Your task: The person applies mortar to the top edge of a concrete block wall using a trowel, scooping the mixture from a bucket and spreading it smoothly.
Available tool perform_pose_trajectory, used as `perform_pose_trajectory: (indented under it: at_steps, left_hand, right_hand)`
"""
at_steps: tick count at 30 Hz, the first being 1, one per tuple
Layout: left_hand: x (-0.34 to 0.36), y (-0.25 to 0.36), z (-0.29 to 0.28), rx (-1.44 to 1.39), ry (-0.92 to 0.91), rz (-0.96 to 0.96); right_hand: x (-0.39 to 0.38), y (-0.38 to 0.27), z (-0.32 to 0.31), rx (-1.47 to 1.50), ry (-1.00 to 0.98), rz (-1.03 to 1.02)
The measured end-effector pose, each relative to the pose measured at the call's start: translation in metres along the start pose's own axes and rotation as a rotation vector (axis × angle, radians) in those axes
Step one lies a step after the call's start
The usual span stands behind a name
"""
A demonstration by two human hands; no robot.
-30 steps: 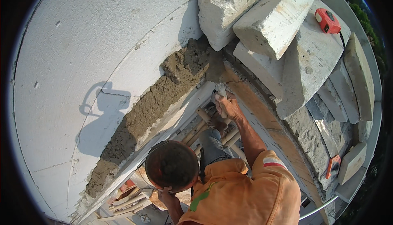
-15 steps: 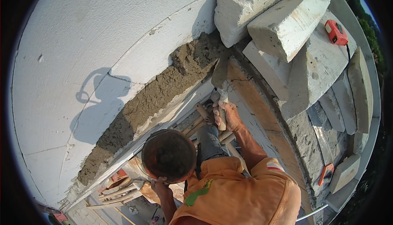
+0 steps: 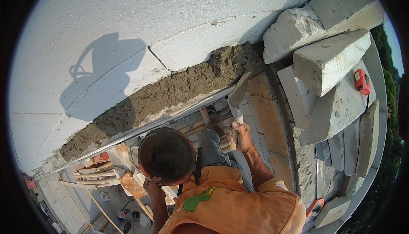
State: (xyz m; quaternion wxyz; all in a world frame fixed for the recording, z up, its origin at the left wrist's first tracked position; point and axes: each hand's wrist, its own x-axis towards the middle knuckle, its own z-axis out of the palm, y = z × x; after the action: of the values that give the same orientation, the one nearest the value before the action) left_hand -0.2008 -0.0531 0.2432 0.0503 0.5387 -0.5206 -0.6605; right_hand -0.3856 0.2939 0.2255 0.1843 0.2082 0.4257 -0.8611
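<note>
My right hand (image 3: pixel 243 137) is closed around the pale handle of a trowel (image 3: pixel 239 92). The grey blade points up and away, its tip just short of the mortar bed's near edge. Rough, wet mortar (image 3: pixel 174 87) runs in a long strip along the foot of the white block wall (image 3: pixel 115 14). On the other side, my left hand (image 3: pixel 151 186) is raised against the side of my head. Its fingers are bent, and whatever they may hold is hidden.
Pale cut blocks (image 3: pixel 326 59) are stacked at the right, with a red tape measure (image 3: pixel 362 82) on them. A flat metal tool with an orange handle (image 3: pixel 315 207) lies lower down. Wooden sticks (image 3: pixel 97 178) and clutter sit far below, left. My shadow falls on the wall.
The trowel has drawn back from the mortar's far end beside the blocks, and its blade has turned. The whole view has swung, shifting blocks to the right. My left hand stays at my head.
</note>
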Motion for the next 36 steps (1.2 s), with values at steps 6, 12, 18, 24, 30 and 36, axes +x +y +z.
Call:
perform_pose_trajectory:
  at_steps: [6, 12, 18, 24, 30, 36]
  left_hand:
    - [-0.004, 0.000, -0.001, -0.070, 0.037, -0.007]
    - [-0.007, -0.003, -0.002, -0.128, 0.065, 0.013]
    - [-0.006, -0.016, -0.021, -0.155, 0.102, -0.023]
    - [0.001, -0.034, -0.036, -0.196, 0.099, 0.003]
    - [-0.004, -0.035, -0.036, -0.255, 0.153, -0.018]
    - [0.000, -0.033, -0.036, -0.280, 0.172, -0.001]
  right_hand:
    - [-0.016, -0.049, 0.019, -0.216, 0.001, -0.035]
    - [-0.017, -0.095, 0.054, -0.271, -0.025, 0.068]
    - [-0.038, -0.093, 0.093, -0.677, -0.034, 0.200]
    - [-0.063, -0.108, 0.096, -1.166, 0.103, -0.012]
    - [-0.063, -0.121, 0.059, -1.648, 0.471, -0.520]
    - [-0.042, -0.116, 0.066, -1.944, 0.561, -0.666]
